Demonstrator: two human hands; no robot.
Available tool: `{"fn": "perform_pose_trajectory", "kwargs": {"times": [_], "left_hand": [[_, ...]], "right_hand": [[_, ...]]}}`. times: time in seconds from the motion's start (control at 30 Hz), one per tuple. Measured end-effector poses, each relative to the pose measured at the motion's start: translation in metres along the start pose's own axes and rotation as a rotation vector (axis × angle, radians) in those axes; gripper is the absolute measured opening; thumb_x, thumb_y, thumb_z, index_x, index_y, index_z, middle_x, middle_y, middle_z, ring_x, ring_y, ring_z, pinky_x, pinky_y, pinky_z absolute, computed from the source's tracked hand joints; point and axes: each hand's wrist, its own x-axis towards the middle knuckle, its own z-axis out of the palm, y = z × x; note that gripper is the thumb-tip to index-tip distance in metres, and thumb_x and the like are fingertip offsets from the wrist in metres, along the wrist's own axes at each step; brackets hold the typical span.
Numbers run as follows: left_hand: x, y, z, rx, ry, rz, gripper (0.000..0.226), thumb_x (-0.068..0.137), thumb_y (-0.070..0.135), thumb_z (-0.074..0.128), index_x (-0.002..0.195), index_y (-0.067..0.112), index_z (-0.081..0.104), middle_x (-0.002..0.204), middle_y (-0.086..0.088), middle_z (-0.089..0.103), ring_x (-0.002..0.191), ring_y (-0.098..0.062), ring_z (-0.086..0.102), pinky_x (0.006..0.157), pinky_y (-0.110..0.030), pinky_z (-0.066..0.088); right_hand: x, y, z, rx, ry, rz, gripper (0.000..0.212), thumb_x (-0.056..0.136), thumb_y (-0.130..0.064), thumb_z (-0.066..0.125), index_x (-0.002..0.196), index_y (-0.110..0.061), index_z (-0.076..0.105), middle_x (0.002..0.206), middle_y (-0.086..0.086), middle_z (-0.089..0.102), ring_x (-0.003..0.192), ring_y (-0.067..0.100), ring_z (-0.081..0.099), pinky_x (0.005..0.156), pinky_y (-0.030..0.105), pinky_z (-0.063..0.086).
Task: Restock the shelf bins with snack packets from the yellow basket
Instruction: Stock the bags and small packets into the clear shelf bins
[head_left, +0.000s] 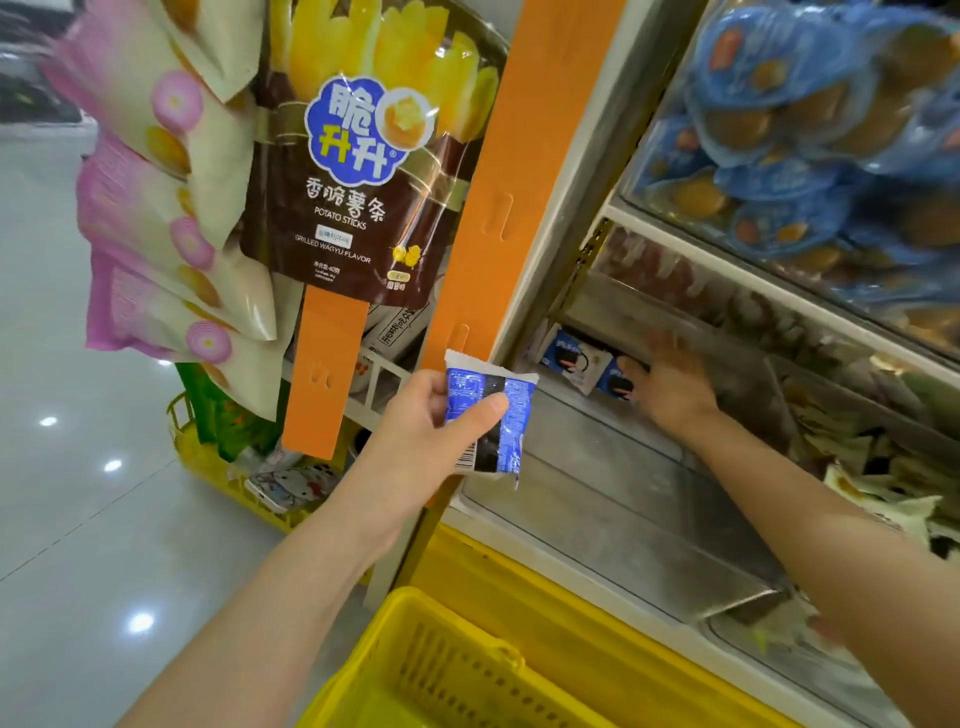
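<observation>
**Blue packet held ready at the bin mouth; right hand at the bin's back**

Obs: the blue packet (485, 415) is in the air just in front of the clear bin (597, 519), not yet inside. The left hand (415, 441) pinches it, thumb across the printed face and fingers behind, with the barcode end hanging down. Judged: it is kept close to the opening so it can go in once room is made.

The right hand (672, 387) is deep in the same bin, fingers stretched out rather than curled, holding nothing. Motion blur hides the fingertips. It lies just beside two matching packets (574, 361) standing in the back left corner; whether it touches them, cannot tell. Judged: it is squaring or pushing that stock rearward so new packets go in front.

Only those two packets show in this bin, so the restock here looks early.

The yellow basket (441, 670) sits below the left forearm, near the shelf and within easy reach for the next pick. Its contents are out of view.

Surroundings: an orange strip (519, 182) runs along the shelf post, with a potato-sticks bag (353, 171) hanging to its left. Blue-wrapped items (805, 130) fill the bin above.
</observation>
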Motion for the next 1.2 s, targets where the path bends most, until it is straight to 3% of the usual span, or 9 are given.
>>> {"fn": "perform_pose_trajectory", "kwargs": {"times": [0.13, 0.23, 0.3, 0.47, 0.7, 0.83, 1.03, 1.1, 1.2], "left_hand": [[-0.008, 0.004, 0.003, -0.087, -0.093, -0.141, 0.019, 0.090, 0.020, 0.056, 0.109, 0.019, 0.053, 0.107, -0.004, 0.066, 0.090, -0.013, 0.067, 0.076, -0.025, 0.054], [-0.019, 0.003, 0.007, 0.075, -0.235, -0.029, 0.025, 0.090, 0.012, 0.057, 0.109, 0.028, 0.056, 0.108, 0.004, 0.066, 0.100, -0.012, 0.064, 0.091, -0.034, 0.049], [-0.030, 0.005, 0.010, 0.170, -0.356, 0.059, 0.030, 0.090, 0.013, 0.057, 0.105, 0.039, 0.056, 0.107, 0.014, 0.066, 0.100, -0.002, 0.062, 0.088, -0.027, 0.051], [-0.048, 0.004, 0.019, 0.260, -0.408, 0.122, 0.035, 0.091, 0.013, 0.055, 0.123, 0.027, 0.053, 0.117, 0.008, 0.062, 0.102, -0.005, 0.061, 0.078, -0.020, 0.055], [-0.072, -0.002, 0.038, 0.003, -0.345, -0.370, 0.045, 0.100, 0.034, 0.030, 0.112, -0.002, 0.055, 0.101, -0.021, 0.063, 0.073, -0.024, 0.062, 0.063, -0.033, 0.055], [-0.075, -0.005, 0.038, -0.064, -0.340, -0.266, 0.028, 0.092, 0.024, 0.052, 0.106, 0.002, 0.065, 0.094, -0.014, 0.069, 0.074, -0.018, 0.063, 0.065, -0.026, 0.055], [-0.078, -0.004, 0.038, -0.022, -0.269, -0.018, 0.020, 0.082, 0.021, 0.067, 0.102, 0.023, 0.065, 0.096, 0.003, 0.072, 0.088, -0.010, 0.069, 0.069, -0.022, 0.056], [-0.080, -0.004, 0.040, 0.014, -0.251, 0.039, 0.026, 0.081, 0.021, 0.067, 0.106, 0.025, 0.063, 0.103, 0.004, 0.068, 0.094, -0.011, 0.067, 0.076, -0.026, 0.057], [-0.085, -0.008, 0.046, 0.055, -0.239, 0.122, 0.026, 0.082, 0.023, 0.066, 0.106, 0.031, 0.062, 0.105, 0.009, 0.067, 0.097, -0.007, 0.065, 0.076, -0.023, 0.056]], "right_hand": [[-0.066, -0.037, -0.029, 0.491, -0.016, -0.030, 0.022, 0.097, -0.032, 0.043, 0.109, -0.017, 0.054, 0.099, -0.001, 0.059, 0.084, 0.012, 0.060, 0.076, 0.029, 0.046], [-0.119, -0.058, -0.047, 0.686, -0.171, -0.129, 0.014, 0.097, -0.029, 0.041, 0.096, -0.027, 0.055, 0.094, -0.006, 0.062, 0.061, -0.001, 0.059, 0.061, 0.022, 0.050], [-0.142, -0.062, -0.059, 0.682, -0.254, -0.192, 0.013, 0.096, -0.025, 0.047, 0.097, -0.024, 0.060, 0.087, -0.007, 0.065, 0.054, -0.001, 0.057, 0.049, 0.018, 0.048], [-0.177, -0.051, -0.084, 0.802, -0.280, -0.136, 0.012, 0.087, -0.011, 0.063, 0.080, -0.020, 0.063, 0.073, 0.001, 0.067, 0.053, 0.007, 0.063, 0.054, 0.021, 0.055], [-0.223, -0.037, -0.090, 0.378, -0.018, -0.539, 0.011, 0.087, -0.015, 0.062, 0.084, -0.025, 0.059, 0.090, -0.009, 0.057, 0.084, 0.004, 0.056, 0.075, 0.017, 0.046], [-0.239, -0.023, -0.084, 0.165, -0.113, -0.765, 0.012, 0.090, -0.019, 0.057, 0.095, -0.012, 0.065, 0.103, 0.002, 0.058, 0.092, 0.008, 0.054, 0.075, 0.014, 0.041], [-0.245, -0.020, -0.085, 0.438, -0.180, -0.391, 0.016, 0.086, -0.044, 0.051, 0.100, -0.044, 0.043, 0.102, -0.026, 0.051, 0.104, -0.012, 0.047, 0.079, 0.008, 0.043], [-0.241, -0.024, -0.081, 0.562, -0.096, -0.237, 0.027, 0.086, -0.038, 0.058, 0.101, -0.047, 0.037, 0.103, -0.025, 0.052, 0.102, -0.014, 0.049, 0.082, 0.012, 0.047], [-0.233, -0.031, -0.080, 0.637, -0.183, -0.184, 0.024, 0.088, -0.034, 0.058, 0.109, -0.040, 0.048, 0.107, -0.022, 0.056, 0.101, -0.010, 0.054, 0.087, 0.021, 0.052]]}}
